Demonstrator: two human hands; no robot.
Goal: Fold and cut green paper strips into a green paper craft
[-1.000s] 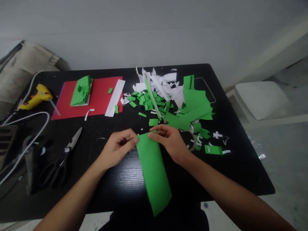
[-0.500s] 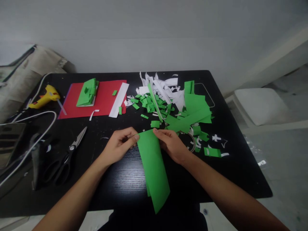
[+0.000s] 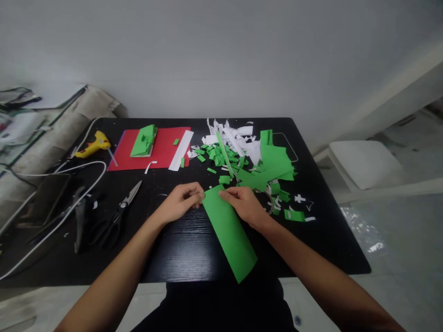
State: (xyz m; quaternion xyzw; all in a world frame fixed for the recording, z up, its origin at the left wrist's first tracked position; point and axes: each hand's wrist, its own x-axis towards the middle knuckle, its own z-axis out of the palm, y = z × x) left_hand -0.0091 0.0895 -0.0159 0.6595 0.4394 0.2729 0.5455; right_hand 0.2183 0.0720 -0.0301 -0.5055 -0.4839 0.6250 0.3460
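Far left on the black bench [image 3: 180,253]: yellow glue gun [image 3: 90,144], white cable [image 3: 62,193], then scissors [image 3: 119,216] lying closed, set aside within reach. Further back, a red sheet [image 3: 162,150] carrying folded green pieces [image 3: 143,141]. In the middle, left hand [image 3: 180,203] and right hand [image 3: 244,205], fingers pinching the far corners of a long green paper strip [image 3: 230,233], apparently to keep its end steady; near end hanging over the bench edge. To the right, a heap of green and white paper scraps [image 3: 249,154], pushed away.
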